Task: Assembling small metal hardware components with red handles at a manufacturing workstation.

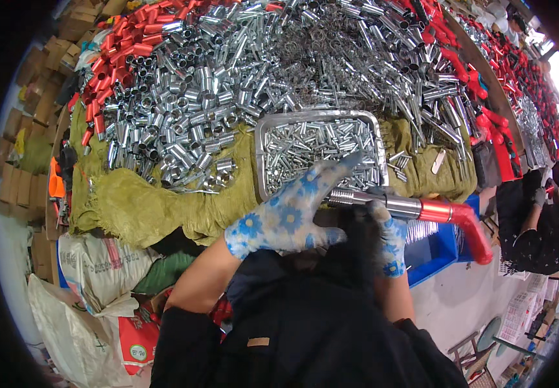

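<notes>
Both my hands wear white gloves with blue flowers. My right hand (389, 238) is closed round a chrome tube (404, 205) that lies crosswise before me. One end of the tube is threaded and points left; a red bent handle (463, 226) extends from the other. My left hand (289, 210) is beside the threaded end, fingers stretched and thumb apart, with nothing visible in it. Whether it touches the thread, I cannot tell. Just beyond it stands a metal tray (259, 152) of small pins or bolts (318, 143).
Chrome sleeves (182, 103), springs (331, 45) and red parts (114, 61) are heaped across the bench on yellow-green sacking (143, 200). A blue bin (431, 262) stands right, white sacks (92, 265) lower left, cartons (21, 184) far left. Another person (538, 239) works at far right.
</notes>
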Action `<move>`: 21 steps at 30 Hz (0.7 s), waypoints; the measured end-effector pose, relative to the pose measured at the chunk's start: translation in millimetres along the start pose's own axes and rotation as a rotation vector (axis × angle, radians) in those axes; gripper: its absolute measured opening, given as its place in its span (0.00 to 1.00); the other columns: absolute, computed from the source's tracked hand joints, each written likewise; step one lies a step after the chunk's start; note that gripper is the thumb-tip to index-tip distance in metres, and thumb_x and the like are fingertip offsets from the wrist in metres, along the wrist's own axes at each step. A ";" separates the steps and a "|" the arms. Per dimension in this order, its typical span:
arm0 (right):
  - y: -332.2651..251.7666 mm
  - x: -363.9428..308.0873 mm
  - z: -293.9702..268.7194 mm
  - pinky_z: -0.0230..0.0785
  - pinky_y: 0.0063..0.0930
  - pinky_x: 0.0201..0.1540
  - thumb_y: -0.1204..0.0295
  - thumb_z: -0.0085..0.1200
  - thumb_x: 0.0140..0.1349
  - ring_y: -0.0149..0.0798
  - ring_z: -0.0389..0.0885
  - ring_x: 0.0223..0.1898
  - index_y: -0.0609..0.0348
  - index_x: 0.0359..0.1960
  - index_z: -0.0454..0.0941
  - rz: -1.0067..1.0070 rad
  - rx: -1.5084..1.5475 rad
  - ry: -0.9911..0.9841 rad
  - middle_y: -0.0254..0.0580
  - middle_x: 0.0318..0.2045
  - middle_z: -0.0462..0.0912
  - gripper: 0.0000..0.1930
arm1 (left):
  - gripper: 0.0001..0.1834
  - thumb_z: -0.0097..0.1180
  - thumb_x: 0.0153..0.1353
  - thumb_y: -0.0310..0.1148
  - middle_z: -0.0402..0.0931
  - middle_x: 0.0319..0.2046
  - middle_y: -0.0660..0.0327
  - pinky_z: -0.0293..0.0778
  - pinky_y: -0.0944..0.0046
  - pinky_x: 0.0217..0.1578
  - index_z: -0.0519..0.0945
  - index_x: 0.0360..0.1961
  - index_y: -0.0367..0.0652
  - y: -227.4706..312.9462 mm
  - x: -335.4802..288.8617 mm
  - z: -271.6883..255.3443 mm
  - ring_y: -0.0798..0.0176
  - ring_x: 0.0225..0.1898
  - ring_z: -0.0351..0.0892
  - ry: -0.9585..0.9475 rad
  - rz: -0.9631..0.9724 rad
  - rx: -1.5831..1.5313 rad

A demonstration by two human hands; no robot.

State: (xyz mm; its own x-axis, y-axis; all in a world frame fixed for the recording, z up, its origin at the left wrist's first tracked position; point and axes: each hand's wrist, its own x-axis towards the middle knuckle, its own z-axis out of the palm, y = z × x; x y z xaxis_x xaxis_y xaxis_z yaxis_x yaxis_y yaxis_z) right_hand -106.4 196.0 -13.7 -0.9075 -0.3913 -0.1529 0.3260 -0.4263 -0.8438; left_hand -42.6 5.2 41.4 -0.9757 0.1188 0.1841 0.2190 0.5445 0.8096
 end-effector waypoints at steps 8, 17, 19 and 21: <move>8.5 -3.9 3.2 0.69 0.25 0.34 0.68 0.66 0.52 0.28 0.73 0.30 0.60 0.36 0.69 -0.252 -0.430 -0.041 0.34 0.28 0.73 0.17 | 0.21 0.60 0.41 0.36 0.79 0.29 0.51 0.76 0.51 0.36 0.78 0.40 0.44 -9.4 -4.5 49.2 0.46 0.35 0.80 -0.191 -0.221 0.389; -6.1 -26.2 -54.5 0.72 0.30 0.38 0.68 0.64 0.55 0.35 0.78 0.34 0.62 0.43 0.75 -0.132 -0.834 -0.364 0.39 0.31 0.79 0.17 | 0.16 0.57 0.50 0.38 0.79 0.31 0.50 0.74 0.50 0.37 0.78 0.41 0.45 -78.4 -70.3 134.7 0.46 0.36 0.80 0.155 -0.084 -0.045; -10.7 -19.8 -111.9 0.74 0.30 0.38 0.54 0.59 0.58 0.36 0.80 0.32 0.61 0.55 0.72 0.398 -0.366 -0.212 0.43 0.34 0.80 0.28 | 0.16 0.55 0.53 0.38 0.80 0.33 0.50 0.75 0.51 0.39 0.80 0.43 0.47 -104.7 -89.7 119.8 0.48 0.37 0.80 -0.214 -0.388 -0.131; -5.9 -14.5 -198.0 0.74 0.30 0.35 0.49 0.54 0.59 0.36 0.80 0.32 0.63 0.56 0.69 0.602 0.014 -0.165 0.42 0.36 0.80 0.32 | 0.14 0.52 0.56 0.39 0.81 0.33 0.51 0.75 0.51 0.39 0.81 0.41 0.47 -134.7 -102.9 117.0 0.48 0.36 0.81 -0.063 -0.373 0.079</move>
State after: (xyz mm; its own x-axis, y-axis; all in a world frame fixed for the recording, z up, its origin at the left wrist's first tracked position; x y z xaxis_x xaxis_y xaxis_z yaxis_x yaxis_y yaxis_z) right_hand -147.6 365.7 -108.4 -0.5112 -0.6866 -0.5170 0.7718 -0.1021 -0.6276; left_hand 27.8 16.7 -151.8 -0.9872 -0.0501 -0.1514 -0.1494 0.6218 0.7688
